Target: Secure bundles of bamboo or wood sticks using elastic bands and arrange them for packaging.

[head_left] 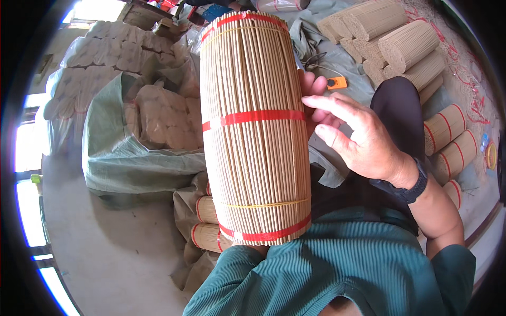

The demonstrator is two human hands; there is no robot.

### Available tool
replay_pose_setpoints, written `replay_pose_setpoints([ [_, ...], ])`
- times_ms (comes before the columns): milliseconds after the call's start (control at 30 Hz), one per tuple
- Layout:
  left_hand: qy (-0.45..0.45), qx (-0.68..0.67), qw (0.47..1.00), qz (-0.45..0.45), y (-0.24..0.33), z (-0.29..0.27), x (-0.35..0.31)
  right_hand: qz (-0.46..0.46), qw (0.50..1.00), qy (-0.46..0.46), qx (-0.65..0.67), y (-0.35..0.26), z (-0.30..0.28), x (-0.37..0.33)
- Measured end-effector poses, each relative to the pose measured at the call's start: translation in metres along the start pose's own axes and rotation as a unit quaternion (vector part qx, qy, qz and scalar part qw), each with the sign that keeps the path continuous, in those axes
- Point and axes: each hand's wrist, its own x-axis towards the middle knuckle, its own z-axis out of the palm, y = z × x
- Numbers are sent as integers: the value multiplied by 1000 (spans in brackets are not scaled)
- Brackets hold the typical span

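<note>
A large bundle of thin bamboo sticks [253, 163] stands up lengthwise in front of me, its long side facing the camera. Red tape wraps its two ends and middle, with thin yellow bands near each end. My left hand [312, 85] holds it from behind; only fingertips show past its right side, and the bundle hides the rest. Beside that edge is my right hand [353, 129], fingers apart and slightly bent, holding nothing. Its index fingertip meets the bundle's right side near the middle tape, though whether it presses there I cannot tell.
Untaped stick bundles [408, 45] are piled at the far right. Red-taped bundles [448, 129] lie at the right, others [208, 237] at lower left. A green sack [113, 163] holds wrapped packs; plastic-wrapped packs [89, 87] are stacked behind. An orange object [337, 82] lies on the sheeting.
</note>
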Motion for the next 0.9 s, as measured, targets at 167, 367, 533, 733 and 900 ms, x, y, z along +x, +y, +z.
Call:
replay_pose_setpoints([
  [167,6,5,1000,1,1,4,-4,-30,999,15,-22,-2,8,-1],
  [367,9,19,1000,-6,-1,4,-5,-10,999,-6,-41,-6,9,-4],
  [533,13,28,1000,-1,-1,13,-10,-37,996,-11,-86,-8,10,-5],
  [733,11,36,999,-5,-8,15,-2,-47,990,-13,-131,-11,-1,-9],
  [900,26,75,997,12,3,11,-1,56,997,-58,-9,-21,-36,-2],
])
